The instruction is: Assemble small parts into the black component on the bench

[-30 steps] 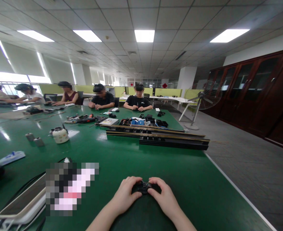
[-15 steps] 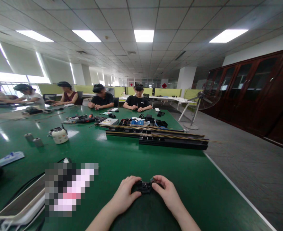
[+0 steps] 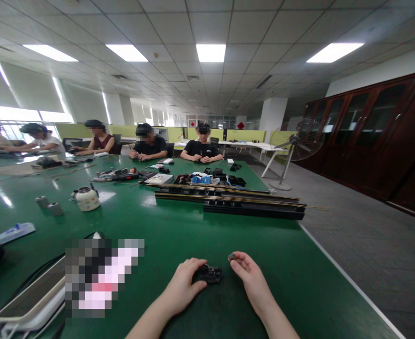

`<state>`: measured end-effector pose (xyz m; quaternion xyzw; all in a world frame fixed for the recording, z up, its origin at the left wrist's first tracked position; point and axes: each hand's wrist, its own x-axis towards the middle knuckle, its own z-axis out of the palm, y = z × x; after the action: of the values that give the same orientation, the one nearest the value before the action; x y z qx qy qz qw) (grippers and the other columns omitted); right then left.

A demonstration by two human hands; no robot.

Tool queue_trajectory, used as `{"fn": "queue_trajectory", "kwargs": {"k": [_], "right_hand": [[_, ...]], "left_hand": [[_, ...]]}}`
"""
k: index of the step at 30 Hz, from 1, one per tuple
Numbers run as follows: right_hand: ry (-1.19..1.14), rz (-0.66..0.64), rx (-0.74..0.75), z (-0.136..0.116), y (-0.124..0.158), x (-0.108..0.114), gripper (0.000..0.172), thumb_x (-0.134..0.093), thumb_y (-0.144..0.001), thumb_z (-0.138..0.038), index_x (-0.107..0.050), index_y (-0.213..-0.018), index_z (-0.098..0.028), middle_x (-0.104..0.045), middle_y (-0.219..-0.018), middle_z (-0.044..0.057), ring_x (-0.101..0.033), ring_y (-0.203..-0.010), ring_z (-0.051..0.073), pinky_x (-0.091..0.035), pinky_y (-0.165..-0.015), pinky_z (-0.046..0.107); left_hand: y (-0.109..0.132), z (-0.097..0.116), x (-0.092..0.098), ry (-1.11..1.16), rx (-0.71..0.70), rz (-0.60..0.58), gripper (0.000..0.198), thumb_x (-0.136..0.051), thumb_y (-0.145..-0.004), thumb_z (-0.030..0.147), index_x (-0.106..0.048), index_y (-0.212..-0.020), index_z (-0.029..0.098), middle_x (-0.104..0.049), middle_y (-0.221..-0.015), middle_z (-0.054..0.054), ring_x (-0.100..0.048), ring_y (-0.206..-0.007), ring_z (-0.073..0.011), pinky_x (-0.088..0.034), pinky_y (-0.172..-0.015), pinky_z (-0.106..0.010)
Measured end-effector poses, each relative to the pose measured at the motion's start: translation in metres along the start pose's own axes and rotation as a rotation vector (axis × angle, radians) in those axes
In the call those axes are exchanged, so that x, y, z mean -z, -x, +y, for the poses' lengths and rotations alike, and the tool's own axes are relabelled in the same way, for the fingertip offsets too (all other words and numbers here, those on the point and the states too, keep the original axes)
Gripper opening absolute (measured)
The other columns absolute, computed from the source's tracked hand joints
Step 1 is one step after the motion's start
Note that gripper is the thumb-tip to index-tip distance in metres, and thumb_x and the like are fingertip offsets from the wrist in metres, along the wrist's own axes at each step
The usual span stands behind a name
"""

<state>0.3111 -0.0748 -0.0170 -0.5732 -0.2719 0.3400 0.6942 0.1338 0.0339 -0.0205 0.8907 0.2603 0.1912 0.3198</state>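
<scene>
A: Hands?
B: Left hand (image 3: 184, 282) is laid on a small black part (image 3: 210, 274) on the green table (image 3: 299, 282), fingers curled over its left end, holding it down. Right hand (image 3: 248, 277) is kept just beside it, not touching. A tiny dark piece (image 3: 231, 257) is pinched between thumb and fingertips, fingers narrow.

A: Nearby?
B: A flat device (image 3: 30, 296) with cables is seen at the left edge. A white jar (image 3: 86, 198) and two small cylinders (image 3: 48, 205) are set further back.

A: Far end?
B: Long black rails (image 3: 249, 207) are laid across the table. Boxes and tools (image 3: 207, 179) are piled behind. Several people (image 3: 202, 148) are seated along the far side. A floor fan (image 3: 292, 150) is placed right, near dark cabinets (image 3: 377, 132).
</scene>
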Motion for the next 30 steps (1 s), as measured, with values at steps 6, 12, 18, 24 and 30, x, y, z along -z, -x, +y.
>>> {"fn": "queue_trajectory", "kwargs": {"k": [6,12,18,24,30], "right_hand": [[-0.135,-0.001,-0.041,0.0020,-0.0040,0.0051,0.043,-0.075,-0.057,-0.040,-0.061,-0.091,-0.020,-0.068,-0.091,0.005,-0.060,-0.094,0.020,-0.040,-0.093,0.036],[-0.188,0.039,-0.056,-0.0012,-0.0036,0.0039,0.046,-0.077,-0.053,-0.041,-0.064,-0.091,-0.019,-0.068,-0.092,0.006,-0.060,-0.097,0.024,-0.039,-0.095,0.040],[-0.204,0.054,-0.065,-0.0032,-0.0032,0.0040,0.045,-0.077,-0.051,-0.041,-0.065,-0.089,-0.020,-0.068,-0.091,0.005,-0.060,-0.098,0.023,-0.040,-0.094,0.038],[-0.279,0.057,-0.092,-0.0044,-0.0027,0.0045,0.043,-0.079,-0.051,-0.039,-0.066,-0.087,-0.020,-0.069,-0.089,0.004,-0.060,-0.096,0.022,-0.038,-0.097,0.040],[-0.282,0.056,-0.097,-0.0058,-0.0016,0.0053,0.040,-0.077,-0.053,-0.038,-0.066,-0.088,-0.021,-0.069,-0.090,0.003,-0.060,-0.097,0.022,-0.040,-0.094,0.037]], "left_hand": [[0.0001,0.0000,-0.0002,0.004,-0.004,0.007,0.042,-0.059,-0.073,0.017,-0.053,-0.114,0.023,-0.058,-0.109,-0.004,-0.050,-0.101,-0.0214,-0.037,-0.091,-0.033],[-0.0008,-0.0009,-0.0014,-0.013,-0.005,0.000,0.042,-0.057,-0.073,0.017,-0.052,-0.114,0.023,-0.058,-0.110,-0.004,-0.050,-0.102,-0.0216,-0.037,-0.091,-0.034],[-0.0001,-0.0008,-0.0009,-0.003,-0.002,0.001,0.042,-0.058,-0.073,0.018,-0.052,-0.115,0.024,-0.058,-0.111,-0.004,-0.050,-0.102,-0.0221,-0.037,-0.091,-0.033],[0.0005,0.0017,0.0006,0.008,0.002,0.001,0.042,-0.057,-0.073,0.017,-0.052,-0.114,0.023,-0.058,-0.110,-0.004,-0.051,-0.102,-0.0221,-0.037,-0.091,-0.033],[-0.0007,0.0048,0.0026,0.010,0.007,-0.007,0.042,-0.058,-0.072,0.017,-0.053,-0.113,0.022,-0.058,-0.109,-0.004,-0.051,-0.101,-0.0218,-0.036,-0.091,-0.033]]}}
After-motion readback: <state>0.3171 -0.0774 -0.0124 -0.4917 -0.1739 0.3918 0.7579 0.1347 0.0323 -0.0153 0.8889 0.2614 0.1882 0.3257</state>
